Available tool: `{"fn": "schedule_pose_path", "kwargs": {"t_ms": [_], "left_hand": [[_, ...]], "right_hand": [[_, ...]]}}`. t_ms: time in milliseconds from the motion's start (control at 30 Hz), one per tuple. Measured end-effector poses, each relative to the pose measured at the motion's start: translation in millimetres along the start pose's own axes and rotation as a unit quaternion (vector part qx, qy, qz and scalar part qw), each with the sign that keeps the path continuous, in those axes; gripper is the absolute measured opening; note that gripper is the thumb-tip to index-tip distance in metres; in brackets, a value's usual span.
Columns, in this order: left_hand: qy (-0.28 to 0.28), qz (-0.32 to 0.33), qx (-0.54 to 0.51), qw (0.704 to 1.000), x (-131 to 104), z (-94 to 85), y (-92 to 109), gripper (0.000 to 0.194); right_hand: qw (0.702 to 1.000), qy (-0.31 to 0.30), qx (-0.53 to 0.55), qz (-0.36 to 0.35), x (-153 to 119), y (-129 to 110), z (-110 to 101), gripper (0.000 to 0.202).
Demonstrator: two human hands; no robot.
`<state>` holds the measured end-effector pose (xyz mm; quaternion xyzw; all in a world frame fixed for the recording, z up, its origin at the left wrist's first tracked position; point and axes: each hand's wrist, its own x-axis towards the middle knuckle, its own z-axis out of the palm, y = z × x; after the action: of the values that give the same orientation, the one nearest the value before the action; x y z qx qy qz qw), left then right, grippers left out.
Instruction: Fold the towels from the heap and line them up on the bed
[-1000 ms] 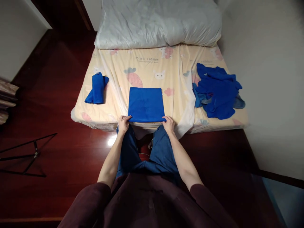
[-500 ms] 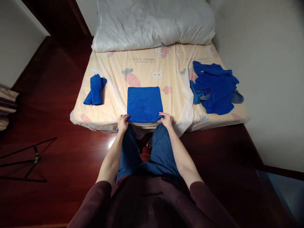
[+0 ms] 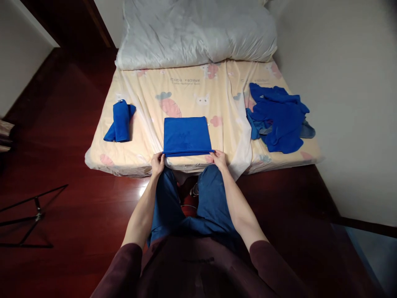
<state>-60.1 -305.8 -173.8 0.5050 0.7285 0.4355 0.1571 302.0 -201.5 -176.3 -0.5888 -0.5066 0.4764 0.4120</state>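
A blue towel (image 3: 186, 134) lies flat on the bed in front of me, its near edge turned over into a narrow strip. My left hand (image 3: 158, 162) pinches the left end of that strip. At the right end, my right hand (image 3: 218, 159) is closed on the strip in the same way. Over to the left rest rolled blue towels (image 3: 122, 122), one crossing another. A loose heap of blue towels (image 3: 283, 118) sits on the right side of the bed.
The bed (image 3: 142, 111) has a cream sheet printed with carrots and rabbits. A white quilt (image 3: 198, 35) is bunched along its far side. On the floor at left stands a black folding metal stand (image 3: 37, 211). A wall (image 3: 347, 103) rises at the right.
The towel's near edge has been turned over away from me into a narrow strip, and both hands have moved with it. The whole view has shifted slightly.
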Motion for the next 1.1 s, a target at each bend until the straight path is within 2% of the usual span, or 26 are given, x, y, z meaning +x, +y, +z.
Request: {"fn": "schedule_pose_path", "kwargs": {"t_ms": [167, 300, 533, 733, 933, 1033, 1100], "left_hand": [[0.009, -0.014, -0.02, 1.0, 3.9, 4.1, -2.0, 0.032], [0.011, -0.039, -0.06, 0.997, 5.9, 5.5, 0.9, 0.031], [0.013, -0.06, -0.095, 0.994, 6.0, 6.6, 4.7, 0.028], [0.026, -0.029, -0.039, 0.998, 3.9, 4.6, 1.8, 0.026], [0.005, 0.066, 0.065, 0.996, 1.7, 2.4, 6.1, 0.021], [0.001, 0.086, 0.102, 0.991, 0.3, 2.5, 12.7, 0.025], [0.017, 0.088, 0.119, 0.989, -1.8, 2.7, 17.2, 0.028]], "right_hand": [[0.998, 0.035, 0.038, 0.033, 3.7, 1.2, 5.3, 0.06], [0.996, 0.08, 0.036, 0.024, 6.7, 0.0, 6.7, 0.064], [0.997, 0.062, 0.026, 0.031, 5.9, -1.8, 5.2, 0.071], [0.997, 0.072, 0.01, 0.031, 7.8, 0.4, 5.2, 0.07], [0.996, 0.089, -0.017, 0.001, 12.7, 1.5, 7.2, 0.06], [0.994, 0.108, -0.027, -0.014, 12.9, -1.8, 7.7, 0.052], [0.988, 0.144, -0.047, -0.026, 9.5, -5.8, 7.2, 0.048]]}}
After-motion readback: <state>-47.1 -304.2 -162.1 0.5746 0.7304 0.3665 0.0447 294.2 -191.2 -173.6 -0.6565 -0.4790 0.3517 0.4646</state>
